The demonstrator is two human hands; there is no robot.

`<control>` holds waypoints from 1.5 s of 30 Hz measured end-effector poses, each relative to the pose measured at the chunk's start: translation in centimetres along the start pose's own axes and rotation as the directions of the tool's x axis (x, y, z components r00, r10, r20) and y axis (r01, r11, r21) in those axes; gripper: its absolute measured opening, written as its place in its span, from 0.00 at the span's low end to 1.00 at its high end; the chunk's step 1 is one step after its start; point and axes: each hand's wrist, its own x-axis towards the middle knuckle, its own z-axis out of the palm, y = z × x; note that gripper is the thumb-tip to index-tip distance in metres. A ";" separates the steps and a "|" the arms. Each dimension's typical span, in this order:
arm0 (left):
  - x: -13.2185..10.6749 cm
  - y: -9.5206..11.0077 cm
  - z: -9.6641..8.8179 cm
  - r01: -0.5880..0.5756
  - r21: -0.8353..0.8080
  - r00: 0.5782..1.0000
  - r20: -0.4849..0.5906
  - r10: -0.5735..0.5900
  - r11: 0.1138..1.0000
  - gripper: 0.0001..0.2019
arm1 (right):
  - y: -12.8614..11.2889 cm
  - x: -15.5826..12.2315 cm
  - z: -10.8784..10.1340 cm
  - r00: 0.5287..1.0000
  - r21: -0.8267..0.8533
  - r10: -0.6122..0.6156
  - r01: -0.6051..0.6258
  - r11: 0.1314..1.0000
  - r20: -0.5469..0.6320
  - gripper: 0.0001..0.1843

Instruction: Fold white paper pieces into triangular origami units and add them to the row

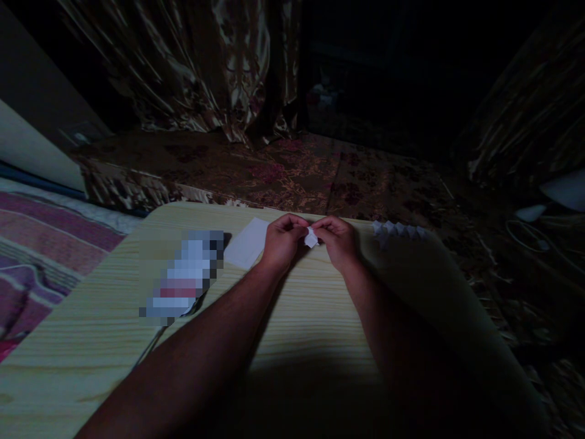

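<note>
Between my two hands is a small piece of folded white paper (pixel 311 238), with angular creased edges. My left hand (pixel 284 239) pinches its left side between thumb and fingers. On the other side, my right hand (pixel 336 236) grips it the same way, so the hands almost meet. Just left of my left hand lies a flat stack or sheet of white paper (pixel 247 244). Several small folded white paper pieces (pixel 398 229) sit in a row near the table's far right corner, dim in the shadow. Fine folds in the held piece are too small to make out.
A pixelated phone-like device (pixel 185 277) with a cable (pixel 150 347) lies on the left of the pale wooden table (pixel 315 329). Beyond the far edge is a ledge with patterned cloth (pixel 274 167), under a shiny curtain (pixel 247 67). A striped bedcover (pixel 31 244) is at left.
</note>
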 end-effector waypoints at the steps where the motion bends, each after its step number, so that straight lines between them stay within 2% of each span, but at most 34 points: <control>1: 0.0 0.0 0.0 0.009 -0.001 1.000 0.001 -0.009 1.000 0.05 | 0.0 0.0 0.0 1.000 -0.002 0.002 -0.002 1.000 -0.004 0.03; 8: -0.2 0.2 0.1 0.016 0.021 0.999 0.036 -0.017 1.000 0.07 | 0.1 0.1 0.1 0.999 -0.007 0.020 -0.020 1.000 -0.032 0.04; 13: -0.1 0.2 0.2 -0.032 -0.008 0.999 0.027 0.032 0.999 0.07 | 0.1 0.1 0.1 0.999 0.050 0.031 -0.030 0.998 -0.022 0.06; 17: 0.0 0.2 0.2 -0.010 -0.034 1.000 0.000 0.010 0.999 0.10 | 0.1 0.1 0.1 0.997 0.076 0.075 -0.073 0.994 -0.017 0.09; 29: -0.1 0.1 0.3 0.001 -0.057 1.000 -0.004 -0.002 0.998 0.15 | 0.4 0.2 0.1 0.997 0.040 0.068 -0.067 0.997 -0.041 0.07; 33: -0.2 0.3 0.6 0.008 -0.022 1.000 0.024 -0.007 1.000 0.16 | 0.2 0.2 0.2 0.996 0.032 0.046 -0.043 0.999 -0.079 0.07; 39: -0.1 -0.2 0.5 -0.044 0.166 0.999 0.006 0.043 0.985 0.12 | 0.2 0.3 0.3 0.994 0.050 0.031 -0.026 0.998 -0.103 0.07; 45: 0.0 -0.4 0.1 -0.052 0.178 0.998 -0.022 0.057 0.983 0.11 | 0.3 0.3 0.1 0.997 0.021 0.041 -0.040 0.999 -0.070 0.06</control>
